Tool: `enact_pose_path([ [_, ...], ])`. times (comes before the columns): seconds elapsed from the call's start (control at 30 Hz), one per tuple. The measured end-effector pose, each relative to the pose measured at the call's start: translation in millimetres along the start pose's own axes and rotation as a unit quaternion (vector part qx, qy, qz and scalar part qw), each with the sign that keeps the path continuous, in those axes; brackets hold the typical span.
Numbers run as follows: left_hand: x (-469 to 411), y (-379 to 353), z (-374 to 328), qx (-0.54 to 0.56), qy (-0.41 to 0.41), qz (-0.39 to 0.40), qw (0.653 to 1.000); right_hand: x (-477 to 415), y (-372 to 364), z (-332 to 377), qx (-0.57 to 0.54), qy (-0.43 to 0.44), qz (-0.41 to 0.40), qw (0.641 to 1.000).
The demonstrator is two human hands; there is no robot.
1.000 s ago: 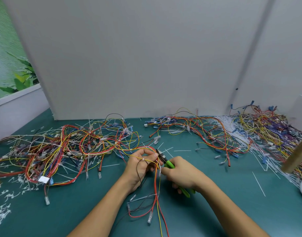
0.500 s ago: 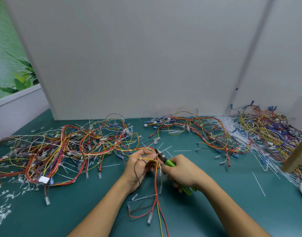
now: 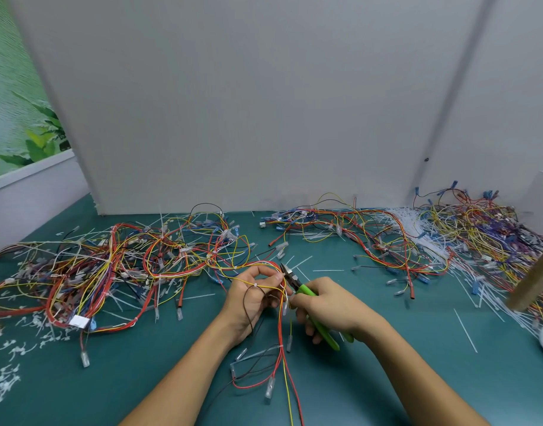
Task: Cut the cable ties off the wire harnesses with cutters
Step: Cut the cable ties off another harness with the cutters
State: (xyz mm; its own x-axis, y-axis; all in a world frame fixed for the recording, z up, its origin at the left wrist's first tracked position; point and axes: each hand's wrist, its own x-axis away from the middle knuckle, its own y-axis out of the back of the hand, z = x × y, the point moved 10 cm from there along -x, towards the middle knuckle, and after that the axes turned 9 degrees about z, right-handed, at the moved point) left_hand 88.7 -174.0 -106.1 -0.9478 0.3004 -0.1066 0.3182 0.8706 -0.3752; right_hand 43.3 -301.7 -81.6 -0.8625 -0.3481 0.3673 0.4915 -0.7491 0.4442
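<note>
Here, at far left on the green table (image 3: 402,379), lies a tangled pile (image 3: 110,272) of harnesses. Nearer centre, the left hand (image 3: 248,302) has its fingers curled round a harness (image 3: 282,348) of red and yellow wires. A small white tie (image 3: 255,285) sits on the yellow wire crossing that hand. Just right of it, the cutters (image 3: 295,281) point their tip at the wires by the left fingertips; I cannot tell whether the blades are apart. The right hand (image 3: 331,309) is wrapped tight round the green handles. To cut well, I would keep the wires taut, slip only the tie between the blades, and spare the insulation. A second pile (image 3: 448,241) lies far right.
</note>
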Motion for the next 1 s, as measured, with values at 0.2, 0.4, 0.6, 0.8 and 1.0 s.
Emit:
enact_pose_path([
  [0.2,0.4,-0.7,-0.8,0.000,0.000,0.001,1.000,0.7,6.2,-3.2,0.082,-0.022,-0.043,0.995],
  [0.4,-1.1,-1.5,0.6,0.004,-0.003,0.007,1.000,0.5,10.4,-1.4,0.101,-0.016,-0.068,0.992],
  [0.6,-2.8,1.2,2.0,0.009,-0.004,-0.002,1.000,1.9,15.0,3.5,0.115,-0.010,-0.098,0.988],
  [0.8,-5.7,6.4,6.7,-0.019,0.002,-0.016,1.000,0.2,13.4,0.4,0.095,-0.020,-0.080,0.992],
  [1.0,-6.6,8.4,6.2,-0.027,-0.009,-0.024,0.999,-0.3,10.6,2.2,0.091,-0.012,-0.072,0.993],
])
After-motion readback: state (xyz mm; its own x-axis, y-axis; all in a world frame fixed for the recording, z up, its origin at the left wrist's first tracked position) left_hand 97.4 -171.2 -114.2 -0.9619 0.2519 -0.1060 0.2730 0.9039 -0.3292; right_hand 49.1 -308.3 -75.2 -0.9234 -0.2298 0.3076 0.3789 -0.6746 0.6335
